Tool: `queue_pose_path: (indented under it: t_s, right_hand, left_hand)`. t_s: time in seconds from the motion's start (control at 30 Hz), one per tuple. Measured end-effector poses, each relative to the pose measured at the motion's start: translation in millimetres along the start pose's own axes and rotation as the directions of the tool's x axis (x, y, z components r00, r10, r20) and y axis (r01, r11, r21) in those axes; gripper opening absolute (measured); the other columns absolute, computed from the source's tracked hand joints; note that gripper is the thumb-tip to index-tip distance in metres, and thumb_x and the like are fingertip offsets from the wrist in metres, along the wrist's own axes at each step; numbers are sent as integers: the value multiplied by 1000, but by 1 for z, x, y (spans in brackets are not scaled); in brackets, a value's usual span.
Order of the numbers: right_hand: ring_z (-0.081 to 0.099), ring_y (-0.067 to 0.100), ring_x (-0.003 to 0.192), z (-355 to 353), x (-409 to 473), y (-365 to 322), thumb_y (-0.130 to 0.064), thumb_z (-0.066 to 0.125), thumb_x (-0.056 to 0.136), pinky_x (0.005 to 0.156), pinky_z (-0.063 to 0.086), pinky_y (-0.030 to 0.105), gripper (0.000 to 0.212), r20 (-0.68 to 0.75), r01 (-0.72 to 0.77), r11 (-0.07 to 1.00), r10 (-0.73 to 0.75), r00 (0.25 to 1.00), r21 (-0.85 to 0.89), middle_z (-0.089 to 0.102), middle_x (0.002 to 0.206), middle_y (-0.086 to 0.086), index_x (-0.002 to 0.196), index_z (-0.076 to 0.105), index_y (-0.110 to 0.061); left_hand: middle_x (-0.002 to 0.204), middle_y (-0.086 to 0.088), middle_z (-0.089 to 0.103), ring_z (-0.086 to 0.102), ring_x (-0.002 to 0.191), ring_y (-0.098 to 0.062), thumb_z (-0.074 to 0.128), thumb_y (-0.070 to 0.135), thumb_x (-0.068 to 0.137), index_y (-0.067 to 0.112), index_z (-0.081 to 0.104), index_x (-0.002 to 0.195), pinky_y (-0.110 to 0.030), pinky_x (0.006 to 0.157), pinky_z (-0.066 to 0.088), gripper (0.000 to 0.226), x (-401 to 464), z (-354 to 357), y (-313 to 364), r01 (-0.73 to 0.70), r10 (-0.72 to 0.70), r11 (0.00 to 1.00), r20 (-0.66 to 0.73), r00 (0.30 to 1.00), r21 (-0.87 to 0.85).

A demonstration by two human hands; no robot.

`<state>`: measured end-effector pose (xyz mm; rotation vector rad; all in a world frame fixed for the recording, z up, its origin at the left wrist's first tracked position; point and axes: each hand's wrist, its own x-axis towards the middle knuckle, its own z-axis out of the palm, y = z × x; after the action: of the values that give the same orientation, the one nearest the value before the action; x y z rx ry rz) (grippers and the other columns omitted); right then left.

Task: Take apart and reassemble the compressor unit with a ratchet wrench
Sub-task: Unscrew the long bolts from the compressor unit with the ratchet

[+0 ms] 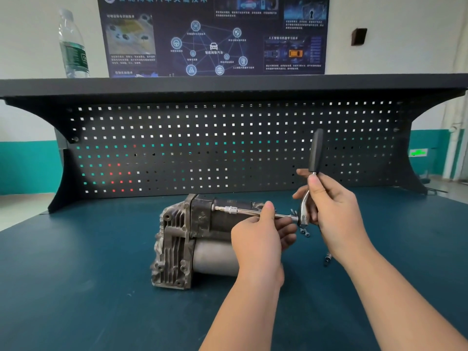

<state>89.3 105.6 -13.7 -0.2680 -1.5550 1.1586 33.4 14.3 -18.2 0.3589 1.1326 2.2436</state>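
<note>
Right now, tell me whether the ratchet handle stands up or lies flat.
Up: the handle rises above the right hand.

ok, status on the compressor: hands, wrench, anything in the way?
Left hand steadies chrome extension bar; right hand grips black-handled ratchet wrench, handle up. Bar tip at grey metal compressor unit. Loose small bolts on blue mat beside it.

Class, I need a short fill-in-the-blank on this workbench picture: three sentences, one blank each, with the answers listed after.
1. The left hand steadies the long metal ____ of the ratchet wrench.
2. The right hand holds the wrench below its black handle, which points ____.
3. On the shelf above the pegboard stands a plastic ____.

Missing words: extension bar; upward; water bottle
</note>
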Motion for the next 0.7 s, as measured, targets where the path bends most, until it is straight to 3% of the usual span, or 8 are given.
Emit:
queue_pose_path:
  t_s: [0.17,0.43,0.57,0.7]
  right_hand:
    - [40,5,44,-4,2,-2,-21,44,100,53,40,31,25,50,51,997,-48,998,-64,65,73,-9,107,65,-32]
    - [41,4,47,-8,5,-4,-21,46,99,49,42,22,25,95,108,990,-99,991,-95,65,74,-11,110,62,-38]
    - [39,8,42,-5,6,1,-21,52,97,45,36,23,17,3,-73,996,73,997,47,66,68,-4,100,67,-26]
    - [36,6,38,-6,9,8,-21,57,94,40,32,18,18,39,-336,918,336,941,211,64,58,-2,93,67,-5]
  left_hand:
    - [47,-3,63,57,37,-10,58,17,92,1,58,78,-15,37,43,21,-1,0,2,10,-10,999,18,1000,-37]
    - [47,-3,63,58,38,-8,57,15,93,1,57,75,-14,37,42,22,0,1,3,13,-11,998,38,999,-68]
    - [47,-3,63,57,38,-8,56,13,93,1,56,77,-14,37,43,21,0,1,1,9,-7,997,33,999,-73]
    - [47,-4,62,57,37,-9,57,13,93,1,57,74,-15,37,44,22,0,1,1,10,-8,996,21,1000,-83]
